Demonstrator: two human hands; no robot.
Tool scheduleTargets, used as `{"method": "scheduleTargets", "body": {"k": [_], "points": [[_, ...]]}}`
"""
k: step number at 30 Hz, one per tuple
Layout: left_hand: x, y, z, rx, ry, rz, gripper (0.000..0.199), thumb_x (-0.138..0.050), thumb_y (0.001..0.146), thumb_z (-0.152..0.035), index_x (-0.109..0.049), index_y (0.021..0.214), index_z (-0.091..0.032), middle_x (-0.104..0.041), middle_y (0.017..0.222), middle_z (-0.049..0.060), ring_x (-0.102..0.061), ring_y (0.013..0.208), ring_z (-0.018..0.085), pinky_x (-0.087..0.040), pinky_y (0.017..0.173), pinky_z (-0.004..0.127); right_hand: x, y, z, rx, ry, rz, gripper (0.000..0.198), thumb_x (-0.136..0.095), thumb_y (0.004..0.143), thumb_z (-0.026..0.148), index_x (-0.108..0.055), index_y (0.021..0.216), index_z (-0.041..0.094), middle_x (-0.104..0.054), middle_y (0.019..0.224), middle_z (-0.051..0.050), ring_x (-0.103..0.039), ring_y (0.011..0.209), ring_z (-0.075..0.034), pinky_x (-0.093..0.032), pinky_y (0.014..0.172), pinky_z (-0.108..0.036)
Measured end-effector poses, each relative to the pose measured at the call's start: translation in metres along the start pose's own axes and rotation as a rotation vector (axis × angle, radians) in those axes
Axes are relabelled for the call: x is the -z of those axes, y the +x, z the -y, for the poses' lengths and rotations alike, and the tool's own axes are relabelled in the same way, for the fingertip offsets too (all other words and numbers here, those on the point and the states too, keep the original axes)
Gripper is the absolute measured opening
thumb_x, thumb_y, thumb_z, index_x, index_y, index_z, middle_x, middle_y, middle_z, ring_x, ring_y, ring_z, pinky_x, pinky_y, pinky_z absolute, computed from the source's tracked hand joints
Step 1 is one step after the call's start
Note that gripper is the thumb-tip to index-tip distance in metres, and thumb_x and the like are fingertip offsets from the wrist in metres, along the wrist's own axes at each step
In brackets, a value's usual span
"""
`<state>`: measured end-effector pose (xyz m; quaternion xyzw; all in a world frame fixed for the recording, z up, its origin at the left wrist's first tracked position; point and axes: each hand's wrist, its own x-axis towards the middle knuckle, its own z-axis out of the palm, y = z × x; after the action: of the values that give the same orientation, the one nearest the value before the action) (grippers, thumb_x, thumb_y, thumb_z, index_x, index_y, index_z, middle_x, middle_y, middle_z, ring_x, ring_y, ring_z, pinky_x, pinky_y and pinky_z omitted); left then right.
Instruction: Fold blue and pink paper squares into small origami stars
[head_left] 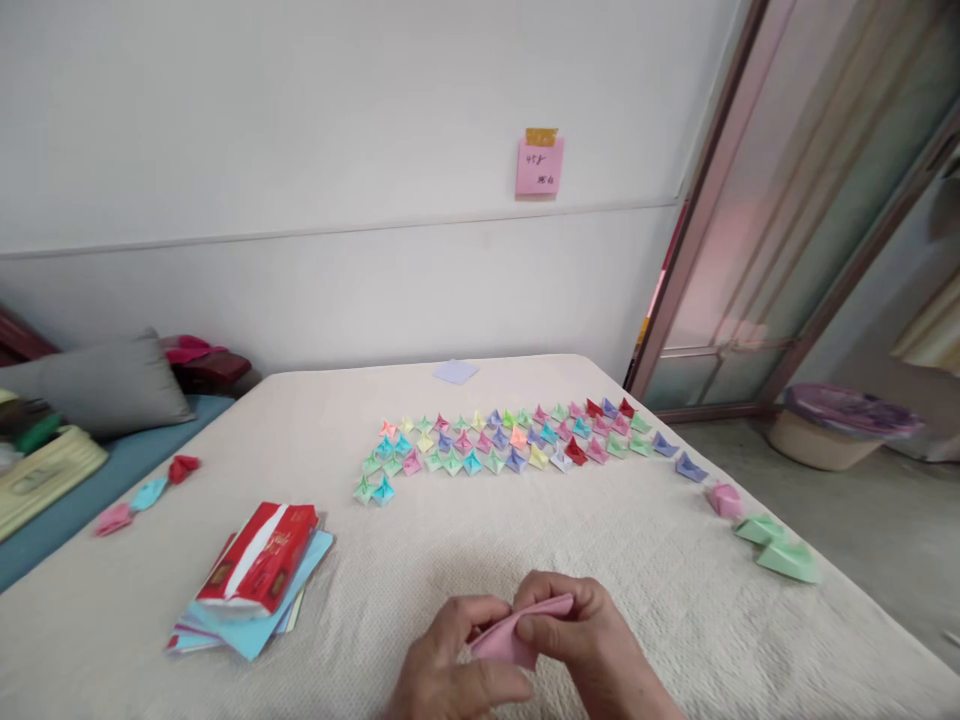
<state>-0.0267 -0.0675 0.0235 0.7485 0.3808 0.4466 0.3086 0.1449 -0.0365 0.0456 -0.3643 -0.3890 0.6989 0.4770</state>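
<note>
Near the front edge of the view, a partly folded piece of pink paper is held between both hands above the cloth-covered table. My left hand grips its left side, with fingers behind and thumb in front. On the other side, my right hand pinches the paper between thumb and curled fingers. Beyond the hands, many small folded paper boats in several colours stand in rows. To the left lies a red tissue packet on top of a stack of coloured paper sheets.
A pale purple sheet lies by the wall. Green folded boats and a pink one line the right edge. Three folded pieces, one of them red, lie at the left edge. A lidded bin stands on the floor.
</note>
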Motion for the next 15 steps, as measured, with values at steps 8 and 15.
{"method": "scheduleTargets", "body": {"k": [8,15], "points": [[0.011,0.014,-0.01,0.261,-0.119,-0.127,0.02,-0.067,0.073,-0.033,-0.06,0.088,-0.021,-0.06,0.078,0.001,-0.058,0.074,0.018,-0.046,0.07,0.025,-0.003,-0.002,-0.006,0.092,-0.154,-0.024,0.015,-0.077,0.063,0.025,-0.069,0.054,0.016,-0.057,0.051,0.002,-0.046,0.053,-0.012,-0.034,0.054,-0.025],[0.002,0.012,-0.004,0.152,-0.064,-0.128,0.021,-0.057,0.085,-0.028,-0.063,0.068,-0.017,-0.056,0.062,-0.001,-0.05,0.058,0.012,-0.038,0.057,0.021,-0.005,-0.002,-0.011,0.19,-0.218,0.022,0.017,-0.077,0.067,0.027,-0.07,0.055,0.018,-0.057,0.057,0.0,-0.048,0.056,-0.013,-0.035,0.055,-0.027]]}}
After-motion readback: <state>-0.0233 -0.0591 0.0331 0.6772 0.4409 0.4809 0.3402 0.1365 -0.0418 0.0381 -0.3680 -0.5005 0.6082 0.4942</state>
